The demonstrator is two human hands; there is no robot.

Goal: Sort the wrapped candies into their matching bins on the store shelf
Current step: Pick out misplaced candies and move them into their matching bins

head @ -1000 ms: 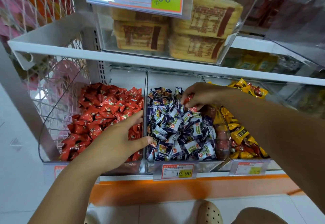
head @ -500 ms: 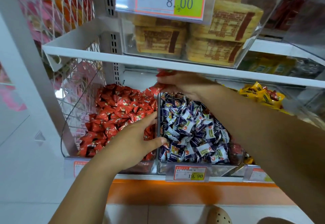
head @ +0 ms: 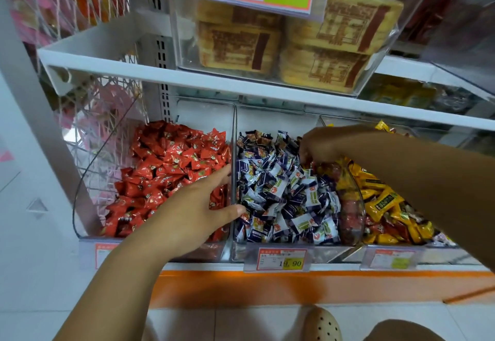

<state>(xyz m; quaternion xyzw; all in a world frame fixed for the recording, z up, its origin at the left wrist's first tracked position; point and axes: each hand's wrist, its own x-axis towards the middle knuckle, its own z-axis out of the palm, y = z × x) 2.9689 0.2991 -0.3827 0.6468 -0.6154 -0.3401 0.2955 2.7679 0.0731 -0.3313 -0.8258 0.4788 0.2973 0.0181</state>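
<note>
1. Right hand [head: 318,145] has come back from the red bin [head: 91,193] into the blue candies [head: 281,193]; its fingers curl down, but I cannot tell if they hold one.
2. Left hand [head: 192,206] lies flat and open on the red candies [head: 166,163].
3. Candies look light and crinkly; pinch a wrapper end.

Three candy bins [head: 332,253], four price tags [head: 281,259].
One bin each of red candies [head: 171,163], blue-and-white candies [head: 281,193] and yellow candies [head: 383,201], each heap too many to count; three tags below, one above.
</note>
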